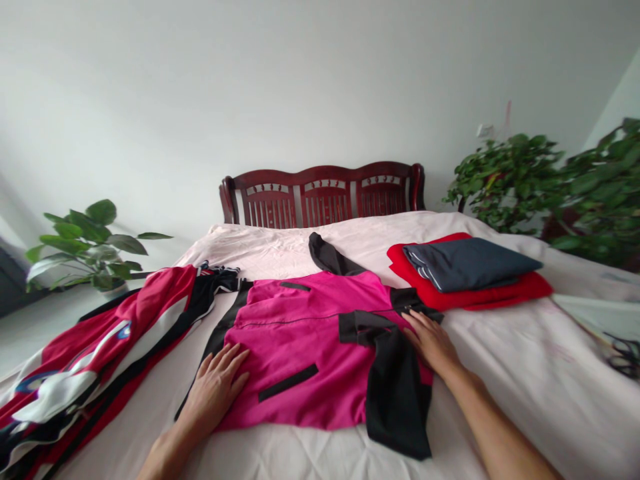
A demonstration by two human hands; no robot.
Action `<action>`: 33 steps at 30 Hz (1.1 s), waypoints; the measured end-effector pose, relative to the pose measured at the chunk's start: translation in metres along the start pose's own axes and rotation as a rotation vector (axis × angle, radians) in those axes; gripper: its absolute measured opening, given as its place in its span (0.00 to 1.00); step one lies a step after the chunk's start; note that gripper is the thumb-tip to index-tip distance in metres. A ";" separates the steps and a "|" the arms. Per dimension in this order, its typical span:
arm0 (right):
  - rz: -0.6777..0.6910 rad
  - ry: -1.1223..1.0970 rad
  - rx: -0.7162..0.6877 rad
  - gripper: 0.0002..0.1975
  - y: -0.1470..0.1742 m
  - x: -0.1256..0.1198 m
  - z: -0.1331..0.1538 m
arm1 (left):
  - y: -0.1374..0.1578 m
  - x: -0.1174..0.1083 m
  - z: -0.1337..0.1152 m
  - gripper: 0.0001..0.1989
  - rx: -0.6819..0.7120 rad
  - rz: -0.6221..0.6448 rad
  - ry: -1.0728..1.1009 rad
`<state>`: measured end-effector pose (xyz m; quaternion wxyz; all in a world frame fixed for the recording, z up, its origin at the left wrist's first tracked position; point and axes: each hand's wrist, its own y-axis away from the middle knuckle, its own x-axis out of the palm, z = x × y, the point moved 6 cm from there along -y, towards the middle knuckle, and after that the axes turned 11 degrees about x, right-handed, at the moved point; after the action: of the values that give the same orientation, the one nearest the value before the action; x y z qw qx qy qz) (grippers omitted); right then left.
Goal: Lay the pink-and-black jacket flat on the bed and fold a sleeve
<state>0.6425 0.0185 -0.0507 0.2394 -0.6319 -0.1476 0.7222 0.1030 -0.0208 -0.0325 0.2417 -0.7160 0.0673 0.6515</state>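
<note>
A magenta jacket point(300, 347) with black sleeves, hem and pocket strips lies flat on the bed, its hem to the left and its collar to the right. The near black sleeve point(397, 393) is folded across the front, while the far one point(333, 257) points away toward the headboard. My left hand point(217, 380) rests flat on the jacket near its hem, fingers stretched out. Over by the collar, my right hand point(430, 340) lies on the shoulder area with fingers extended; its fingertips touch the dark fabric, and part of the hand's underside is hidden.
On the left lies a loose heap of red, black and white sportswear point(120, 347). Folded red clothes point(480, 297) with a dark grey garment point(470, 263) on top sit at the right. A wooden headboard point(325, 197) and potted plants point(93, 240) stand beyond the bed point(500, 360).
</note>
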 end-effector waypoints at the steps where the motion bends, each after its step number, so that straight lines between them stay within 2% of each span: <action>1: 0.006 0.002 0.003 0.23 0.000 0.000 0.000 | 0.000 0.000 0.000 0.22 0.001 -0.002 -0.001; 33: 0.034 0.005 0.023 0.24 0.000 -0.002 0.001 | 0.000 0.001 0.000 0.23 0.010 -0.003 -0.007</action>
<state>0.6420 0.0177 -0.0486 0.2348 -0.6332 -0.1279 0.7263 0.1034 -0.0205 -0.0335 0.2466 -0.7124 0.0687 0.6533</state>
